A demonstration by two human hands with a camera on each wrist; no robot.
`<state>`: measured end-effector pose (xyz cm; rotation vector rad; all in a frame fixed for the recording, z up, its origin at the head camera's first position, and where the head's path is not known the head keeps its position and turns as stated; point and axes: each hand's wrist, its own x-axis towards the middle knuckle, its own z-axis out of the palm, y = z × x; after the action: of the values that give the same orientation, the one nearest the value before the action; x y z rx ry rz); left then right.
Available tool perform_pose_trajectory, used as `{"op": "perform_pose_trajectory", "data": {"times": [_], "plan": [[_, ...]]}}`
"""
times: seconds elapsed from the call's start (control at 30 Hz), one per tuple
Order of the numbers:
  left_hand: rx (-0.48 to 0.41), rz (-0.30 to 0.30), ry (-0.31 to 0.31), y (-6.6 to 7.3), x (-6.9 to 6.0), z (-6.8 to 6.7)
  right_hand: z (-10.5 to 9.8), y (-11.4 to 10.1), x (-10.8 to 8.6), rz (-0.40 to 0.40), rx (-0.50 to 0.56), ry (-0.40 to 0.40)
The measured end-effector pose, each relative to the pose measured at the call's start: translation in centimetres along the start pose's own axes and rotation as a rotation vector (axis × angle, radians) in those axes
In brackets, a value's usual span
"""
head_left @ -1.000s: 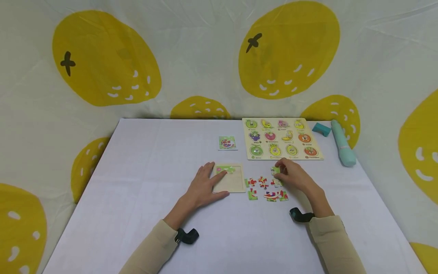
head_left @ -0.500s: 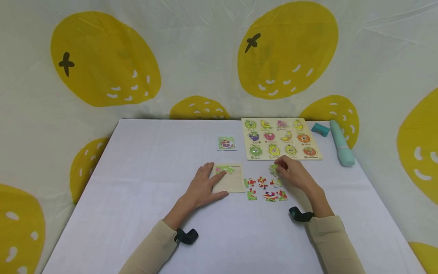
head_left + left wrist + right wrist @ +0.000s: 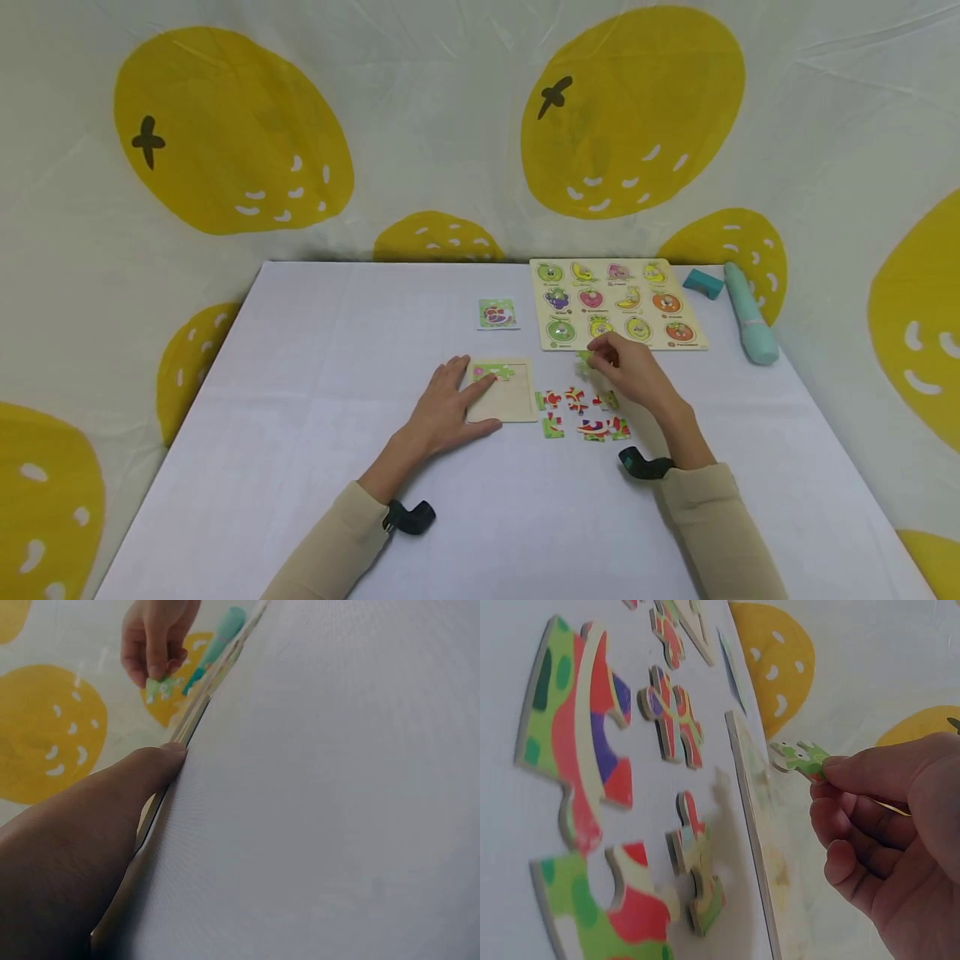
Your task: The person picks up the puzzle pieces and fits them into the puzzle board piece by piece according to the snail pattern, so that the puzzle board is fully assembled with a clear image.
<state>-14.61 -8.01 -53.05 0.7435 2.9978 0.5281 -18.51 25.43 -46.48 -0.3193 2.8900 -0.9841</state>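
My right hand (image 3: 633, 368) pinches a green jigsaw piece (image 3: 804, 760) with white spots between thumb and fingers. That piece is raised off the table, just in front of the fruit board. My left hand (image 3: 450, 406) lies spread along the left side of a small square wooden puzzle tray (image 3: 512, 407). Its index fingertip touches the joined green pieces (image 3: 501, 370) in the tray's top-left part, and the thumb reaches the tray's front edge. Several loose red, green and purple pieces (image 3: 576, 398) lie right of the tray, below my right hand.
Behind the tray lies a small picture card (image 3: 498, 314) of cut fruit. A large wooden fruit board (image 3: 615, 287) occupies the back right. A teal block (image 3: 703, 283) and a mint-green cylindrical object (image 3: 750, 315) lie beyond its right side. A patterned cloth (image 3: 435, 125) hangs behind the table.
My right hand lifts the green jigsaw piece from the loose pieces and carries it left, toward the tray. The left hand stays in place on the tray.
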Motion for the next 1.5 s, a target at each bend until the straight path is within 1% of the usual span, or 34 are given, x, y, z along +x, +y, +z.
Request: {"op": "perform_pose_trajectory", "data": {"times": [0.17, 0.3, 0.57, 0.7, 0.87, 1.07, 1.2, 1.5], "plan": [[0.001, 0.007, 0.005, -0.1, 0.0, 0.1, 0.7, -0.9, 0.5, -0.024, 0.020, 0.017], [0.001, 0.016, 0.020, -0.1, 0.0, 0.2, 1.3, -1.6, 0.9, -0.043, 0.036, 0.025], [0.007, 0.014, 0.004, 0.0, 0.0, 0.1, 2.3, -2.9, 1.6, -0.093, 0.057, 0.039], [0.011, 0.013, 0.003, 0.0, 0.0, 0.1, 2.7, -3.4, 1.8, -0.098, 0.071, 0.024], [0.001, 0.025, 0.025, 0.0, 0.0, 0.2, 3.4, -4.1, 2.0, -0.105, 0.089, -0.006], [-0.008, 0.031, 0.035, 0.0, -0.1, 0.2, 4.3, -4.6, 2.3, -0.113, 0.090, -0.030], [0.001, 0.022, 0.025, -0.1, 0.0, 0.2, 4.8, -4.8, 2.4, -0.122, 0.088, -0.042], [0.011, 0.013, 0.006, -0.1, 0.0, 0.1, 6.1, -5.2, 2.7, -0.108, 0.086, -0.088]]}}
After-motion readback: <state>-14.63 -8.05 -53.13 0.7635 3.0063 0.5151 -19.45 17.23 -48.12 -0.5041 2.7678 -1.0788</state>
